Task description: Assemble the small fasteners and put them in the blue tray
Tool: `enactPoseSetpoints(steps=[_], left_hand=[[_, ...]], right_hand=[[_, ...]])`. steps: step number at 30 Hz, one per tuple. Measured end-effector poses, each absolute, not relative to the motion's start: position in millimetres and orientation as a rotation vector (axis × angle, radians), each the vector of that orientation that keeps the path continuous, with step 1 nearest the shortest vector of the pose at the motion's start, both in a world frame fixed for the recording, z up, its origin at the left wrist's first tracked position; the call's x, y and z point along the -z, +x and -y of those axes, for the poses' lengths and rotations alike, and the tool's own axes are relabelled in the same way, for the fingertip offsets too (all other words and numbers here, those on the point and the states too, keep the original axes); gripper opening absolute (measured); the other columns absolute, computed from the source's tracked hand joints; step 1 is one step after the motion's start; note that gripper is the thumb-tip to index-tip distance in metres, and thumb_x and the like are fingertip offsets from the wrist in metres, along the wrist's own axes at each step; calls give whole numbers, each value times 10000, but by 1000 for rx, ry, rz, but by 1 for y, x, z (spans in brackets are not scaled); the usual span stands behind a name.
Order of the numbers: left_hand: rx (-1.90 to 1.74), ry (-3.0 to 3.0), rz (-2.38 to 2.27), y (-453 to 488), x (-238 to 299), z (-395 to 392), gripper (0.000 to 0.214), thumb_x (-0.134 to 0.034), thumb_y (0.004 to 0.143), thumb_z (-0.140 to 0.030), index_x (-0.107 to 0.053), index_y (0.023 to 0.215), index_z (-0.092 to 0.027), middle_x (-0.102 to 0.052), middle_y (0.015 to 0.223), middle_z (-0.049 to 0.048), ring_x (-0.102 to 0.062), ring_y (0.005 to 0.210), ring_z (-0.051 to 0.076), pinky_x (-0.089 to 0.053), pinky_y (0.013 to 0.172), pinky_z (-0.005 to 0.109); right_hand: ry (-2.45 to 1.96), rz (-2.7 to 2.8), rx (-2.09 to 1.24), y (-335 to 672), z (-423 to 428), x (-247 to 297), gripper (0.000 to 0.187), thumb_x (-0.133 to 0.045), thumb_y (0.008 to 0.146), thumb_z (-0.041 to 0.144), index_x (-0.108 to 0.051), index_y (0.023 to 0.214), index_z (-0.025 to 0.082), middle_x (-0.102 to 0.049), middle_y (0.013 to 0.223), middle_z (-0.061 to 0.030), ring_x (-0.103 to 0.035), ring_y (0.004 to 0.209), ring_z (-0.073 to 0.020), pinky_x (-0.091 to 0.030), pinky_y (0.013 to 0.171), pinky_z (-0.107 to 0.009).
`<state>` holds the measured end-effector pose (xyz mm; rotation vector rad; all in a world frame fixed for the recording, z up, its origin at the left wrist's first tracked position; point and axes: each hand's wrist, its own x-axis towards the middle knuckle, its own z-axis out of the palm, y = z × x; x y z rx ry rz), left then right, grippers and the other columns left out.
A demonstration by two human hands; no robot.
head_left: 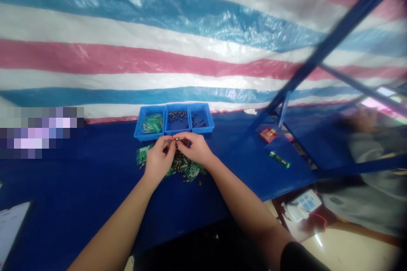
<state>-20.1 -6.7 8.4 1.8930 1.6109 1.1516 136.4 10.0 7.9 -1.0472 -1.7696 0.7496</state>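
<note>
Left hand (159,161) and right hand (194,149) meet fingertip to fingertip, both pinched closed on one small metal part (176,139); too small to tell its exact shape.

Landmark: pile of green pieces (184,169) on the blue table (79,186). The held part sits just above the pile's far edge; both hands rest over the pile.

Beyond the pile, three blue bins in a row: left bin (149,123) holds green pieces, middle bin (177,117) small brass-coloured parts, right bin (201,118) a few dark parts.

Progress, judged: some stock sits in every bin, but the pile is large, so much appears left.

Room: bare table left of the pile; to its right a red box (269,134) and green lighter (279,159), well apart. Table edge lies near side of the pile; a blue frame post (282,108) stands right of the bins.
</note>
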Motion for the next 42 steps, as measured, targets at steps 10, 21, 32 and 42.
enactPoseSetpoints(steps=[10, 21, 32, 42], left_hand=[[-1154, 1891, -1602, -21, -7, 6, 234, -558, 881, -381, -623, 1011, -198, -645, 649, -39, -497, 470, 91, -406, 515, 205], [-1139, 1906, -1616, -21, -8, 7, 227, -554, 879, -371, -620, 1006, -194, -654, 672, -31, -518, 485, 95, -419, 533, 208], [-1095, 1902, -1603, -21, -8, 6, 226, -542, 882, -389, -615, 995, -207, -641, 662, -32, -516, 478, 103, -414, 533, 219], [-1041, 1904, -1625, -21, -9, 5, 224, -535, 881, -387, -617, 989, -208, -656, 679, -22, -500, 465, 105, -418, 546, 230]], right_hand=[[-1054, 1782, -740, 137, -10, -9, 264, -559, 867, 208, -694, 1093, 226, -732, 973, -19, -674, 848, -138, -525, 786, -259], [-1069, 1787, -793, 138, -9, -9, 270, -556, 867, 213, -685, 1104, 232, -734, 923, -7, -674, 803, -135, -522, 756, -261], [-1096, 1792, -842, 138, -8, -9, 256, -538, 878, 226, -660, 1103, 230, -727, 910, -2, -670, 775, -123, -516, 753, -250], [-1119, 1812, -868, 139, -7, -11, 259, -532, 883, 243, -640, 1118, 230, -722, 923, -5, -675, 812, -133, -513, 787, -262]])
